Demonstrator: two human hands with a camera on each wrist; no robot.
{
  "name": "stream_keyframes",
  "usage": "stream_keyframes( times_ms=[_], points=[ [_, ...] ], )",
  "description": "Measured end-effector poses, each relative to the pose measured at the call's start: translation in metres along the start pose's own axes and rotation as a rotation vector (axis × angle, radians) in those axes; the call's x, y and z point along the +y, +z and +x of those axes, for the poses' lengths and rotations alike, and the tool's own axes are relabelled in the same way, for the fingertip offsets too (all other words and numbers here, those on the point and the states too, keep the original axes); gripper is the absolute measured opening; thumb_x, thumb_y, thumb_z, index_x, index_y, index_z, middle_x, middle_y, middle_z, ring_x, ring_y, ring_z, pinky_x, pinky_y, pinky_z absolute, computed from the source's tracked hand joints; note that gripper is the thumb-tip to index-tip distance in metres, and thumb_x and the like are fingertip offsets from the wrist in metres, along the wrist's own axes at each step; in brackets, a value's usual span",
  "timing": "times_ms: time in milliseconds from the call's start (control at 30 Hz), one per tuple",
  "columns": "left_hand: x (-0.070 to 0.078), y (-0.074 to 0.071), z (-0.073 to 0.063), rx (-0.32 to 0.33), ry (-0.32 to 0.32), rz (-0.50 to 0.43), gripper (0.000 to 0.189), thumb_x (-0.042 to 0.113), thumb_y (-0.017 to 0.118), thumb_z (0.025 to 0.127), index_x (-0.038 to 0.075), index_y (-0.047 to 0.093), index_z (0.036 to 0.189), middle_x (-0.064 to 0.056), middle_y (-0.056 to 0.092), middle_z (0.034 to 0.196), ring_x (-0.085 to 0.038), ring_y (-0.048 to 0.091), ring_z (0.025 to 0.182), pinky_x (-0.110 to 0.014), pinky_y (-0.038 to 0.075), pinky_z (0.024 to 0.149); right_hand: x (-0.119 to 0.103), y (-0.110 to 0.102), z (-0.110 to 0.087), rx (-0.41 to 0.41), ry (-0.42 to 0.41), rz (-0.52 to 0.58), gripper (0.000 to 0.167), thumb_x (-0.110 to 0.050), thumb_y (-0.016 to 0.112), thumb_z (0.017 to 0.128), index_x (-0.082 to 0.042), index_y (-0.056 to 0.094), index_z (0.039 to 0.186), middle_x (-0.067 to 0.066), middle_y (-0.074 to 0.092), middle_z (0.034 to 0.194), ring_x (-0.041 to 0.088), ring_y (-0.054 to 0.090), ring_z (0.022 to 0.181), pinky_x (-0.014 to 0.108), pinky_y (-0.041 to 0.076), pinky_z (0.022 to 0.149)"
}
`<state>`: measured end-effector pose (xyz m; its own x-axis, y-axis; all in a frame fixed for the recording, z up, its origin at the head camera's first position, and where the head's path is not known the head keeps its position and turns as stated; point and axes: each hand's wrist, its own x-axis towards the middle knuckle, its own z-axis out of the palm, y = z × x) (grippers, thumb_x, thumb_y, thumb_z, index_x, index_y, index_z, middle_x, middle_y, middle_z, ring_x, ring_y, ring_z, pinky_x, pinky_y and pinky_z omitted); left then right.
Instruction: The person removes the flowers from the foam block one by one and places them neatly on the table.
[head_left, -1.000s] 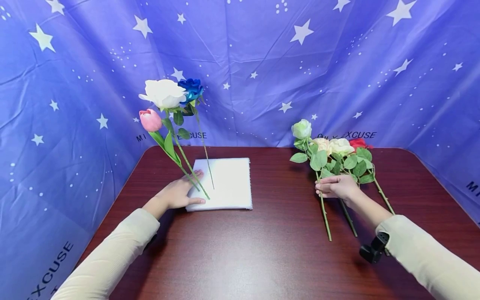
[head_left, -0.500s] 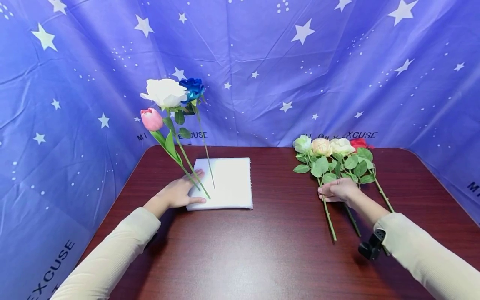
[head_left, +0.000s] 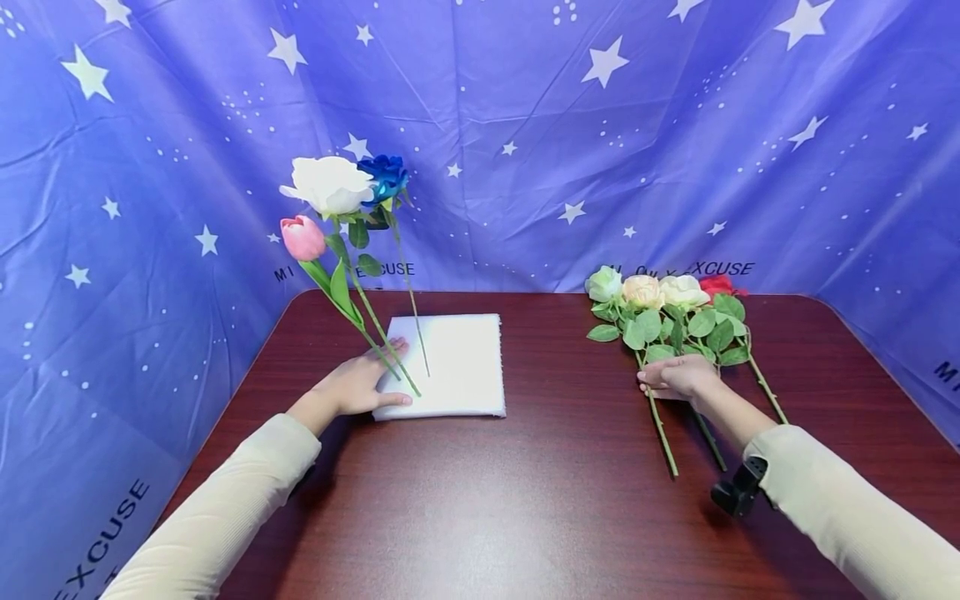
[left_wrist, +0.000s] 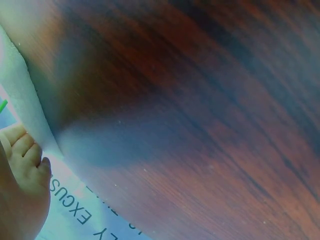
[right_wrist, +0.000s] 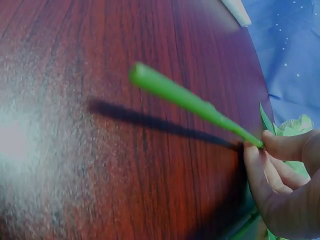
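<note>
In the head view, my left hand (head_left: 360, 385) rests on the left side of a white foam block (head_left: 465, 367), fingers and thumb spread around two stems. A white rose (head_left: 330, 185), a pink tulip (head_left: 303, 238) and a blue rose (head_left: 385, 177) stand tilted in the block. On the right, my right hand (head_left: 682, 377) pinches the stem (head_left: 660, 429) of a pale green rose (head_left: 604, 284) between thumb and fingers. That flower's head lies low beside the others. In the right wrist view the stem's cut end (right_wrist: 142, 75) stands off the table above its shadow.
A peach rose (head_left: 642, 292), a cream rose (head_left: 683, 292) and a red rose (head_left: 718, 287) lie side by side on the dark wooden table (head_left: 480, 500), their leaves overlapping. Behind the table hangs a blue star-printed cloth (head_left: 510, 100).
The pale green rose, held higher a second ago, came down level with the other roses in my right hand. Its stem end shifted slightly right. My left hand stayed on the block.
</note>
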<state>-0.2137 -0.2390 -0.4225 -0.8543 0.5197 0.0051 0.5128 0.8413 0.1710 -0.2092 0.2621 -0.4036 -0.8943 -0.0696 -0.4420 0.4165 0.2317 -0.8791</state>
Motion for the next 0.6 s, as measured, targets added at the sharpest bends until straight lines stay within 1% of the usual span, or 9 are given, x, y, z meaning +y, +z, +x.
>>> stream_keyframes(
  times_ms=[67,100,233,333,433,600],
  points=[
    [0.0004,-0.0005,0.0,-0.001,0.002,0.002,0.092,0.051,0.067,0.083,0.0,0.029,0.149,-0.021,0.032,0.155,-0.035,0.035,0.143,-0.046,0.033,0.116,0.0004,-0.001,-0.0011,0.015,-0.009,-0.036,0.052,-0.002,0.06,0.091,0.024,0.04,0.131,-0.013,0.069,0.07,-0.003,0.066,0.066,0.02,0.059,0.07],
    [0.0007,-0.0009,-0.0002,-0.002,0.003,0.001,0.092,0.051,0.067,0.083,0.0,0.03,0.149,-0.021,0.032,0.155,-0.035,0.035,0.143,-0.046,0.033,0.116,0.0003,-0.0014,-0.0019,0.022,-0.011,-0.054,0.054,-0.003,0.06,0.091,0.024,0.038,0.132,-0.013,0.069,0.07,-0.003,0.066,0.066,0.021,0.059,0.071],
    [0.0013,-0.002,-0.0007,-0.002,0.0,-0.001,0.091,0.051,0.067,0.083,0.0,0.03,0.149,-0.021,0.032,0.155,-0.035,0.035,0.143,-0.047,0.033,0.115,-0.0001,-0.0042,-0.0048,0.05,-0.028,-0.137,0.054,-0.005,0.062,0.091,0.022,0.041,0.133,-0.009,0.073,0.074,-0.005,0.066,0.066,0.02,0.059,0.071],
    [0.0011,-0.0019,-0.0009,-0.004,-0.006,-0.002,0.091,0.051,0.067,0.083,0.0,0.03,0.149,-0.02,0.032,0.155,-0.035,0.035,0.143,-0.047,0.034,0.115,-0.0004,-0.0055,-0.0064,0.075,-0.042,-0.18,0.052,-0.005,0.064,0.09,0.019,0.045,0.131,-0.007,0.074,0.077,-0.005,0.067,0.064,0.02,0.059,0.07],
    [0.0006,-0.0011,-0.0006,-0.006,-0.009,-0.002,0.092,0.051,0.067,0.083,0.001,0.029,0.15,-0.02,0.032,0.155,-0.035,0.035,0.143,-0.047,0.034,0.115,-0.0001,-0.0061,-0.0069,0.077,-0.056,-0.18,0.051,-0.003,0.064,0.089,0.019,0.045,0.131,-0.009,0.074,0.075,-0.005,0.067,0.064,0.02,0.059,0.07],
    [-0.0004,0.0012,0.0006,0.001,0.001,-0.005,0.092,0.051,0.067,0.083,0.0,0.029,0.149,-0.021,0.032,0.155,-0.035,0.034,0.143,-0.047,0.033,0.115,-0.0006,-0.0065,-0.0086,0.068,-0.079,-0.125,0.051,0.005,0.06,0.089,0.019,0.041,0.134,-0.013,0.073,0.068,-0.006,0.067,0.064,0.018,0.058,0.069]
  ],
)
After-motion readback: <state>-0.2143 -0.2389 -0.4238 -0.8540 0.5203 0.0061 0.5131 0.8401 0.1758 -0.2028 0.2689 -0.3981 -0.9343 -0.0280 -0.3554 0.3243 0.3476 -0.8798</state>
